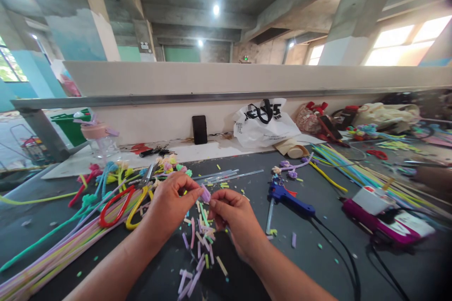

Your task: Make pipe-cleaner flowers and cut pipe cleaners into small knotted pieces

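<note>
My left hand (176,200) pinches a small purple fuzzy piece (205,194) between thumb and fingers. My right hand (231,211) is closed at the other side of the same piece, its fingertips touching it. Below both hands, cut purple, pink and yellow bits (199,263) lie scattered on the dark table. Scissors with red and yellow handles (116,207) rest left of my left hand on a bundle of pastel stems (67,254). A blue glue gun (293,201) lies to the right of my right hand.
Clear glue sticks (233,176) lie beyond the hands. At the back are a black phone (199,130), a white bag (263,127) and a pink-lidded bottle (99,138). A magenta power strip (381,225) with cables sits right. Another person's hand (432,178) shows at the right edge.
</note>
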A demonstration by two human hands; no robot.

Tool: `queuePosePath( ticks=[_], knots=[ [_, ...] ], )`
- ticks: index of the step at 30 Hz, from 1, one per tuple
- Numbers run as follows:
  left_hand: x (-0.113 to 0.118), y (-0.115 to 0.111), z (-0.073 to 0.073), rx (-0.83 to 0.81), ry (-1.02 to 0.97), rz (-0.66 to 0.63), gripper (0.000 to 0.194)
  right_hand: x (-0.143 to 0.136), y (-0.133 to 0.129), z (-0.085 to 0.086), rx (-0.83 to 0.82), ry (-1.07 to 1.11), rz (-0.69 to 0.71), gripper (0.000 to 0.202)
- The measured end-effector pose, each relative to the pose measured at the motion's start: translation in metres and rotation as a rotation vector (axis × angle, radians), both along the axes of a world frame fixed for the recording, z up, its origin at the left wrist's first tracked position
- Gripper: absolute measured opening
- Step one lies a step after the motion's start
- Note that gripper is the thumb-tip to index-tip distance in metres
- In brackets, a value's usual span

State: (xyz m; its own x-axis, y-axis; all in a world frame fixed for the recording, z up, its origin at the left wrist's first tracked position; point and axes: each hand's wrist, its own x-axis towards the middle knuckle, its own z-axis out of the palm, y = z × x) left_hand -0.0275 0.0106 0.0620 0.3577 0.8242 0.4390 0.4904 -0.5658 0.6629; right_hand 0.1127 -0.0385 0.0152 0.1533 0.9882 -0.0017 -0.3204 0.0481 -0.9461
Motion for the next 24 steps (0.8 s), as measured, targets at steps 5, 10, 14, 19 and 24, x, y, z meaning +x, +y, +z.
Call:
queuePosePath(
  ticks=[5,10,14,19,24],
  knots=[
    [-0.004,0.005,0.000,-0.013,0.010,0.024,0.016,0.001,0.000,0.003,-0.029,0.045,-0.011,0.018],
    [-0.014,0.013,0.007,0.008,-0.070,0.047,0.018,0.007,0.000,0.004,-0.035,0.193,0.078,0.018],
    [-0.017,0.011,0.011,0.137,-0.122,0.007,0.012,0.010,0.002,0.004,-0.043,0.311,0.135,0.015],
    [-0.013,0.004,0.008,0.321,-0.025,-0.106,0.014,0.007,0.000,0.004,-0.028,0.217,0.099,0.018],
    [-0.011,0.004,0.007,0.267,0.078,-0.122,0.013,0.004,-0.002,0.003,-0.028,0.158,0.094,0.020]
  ],
)
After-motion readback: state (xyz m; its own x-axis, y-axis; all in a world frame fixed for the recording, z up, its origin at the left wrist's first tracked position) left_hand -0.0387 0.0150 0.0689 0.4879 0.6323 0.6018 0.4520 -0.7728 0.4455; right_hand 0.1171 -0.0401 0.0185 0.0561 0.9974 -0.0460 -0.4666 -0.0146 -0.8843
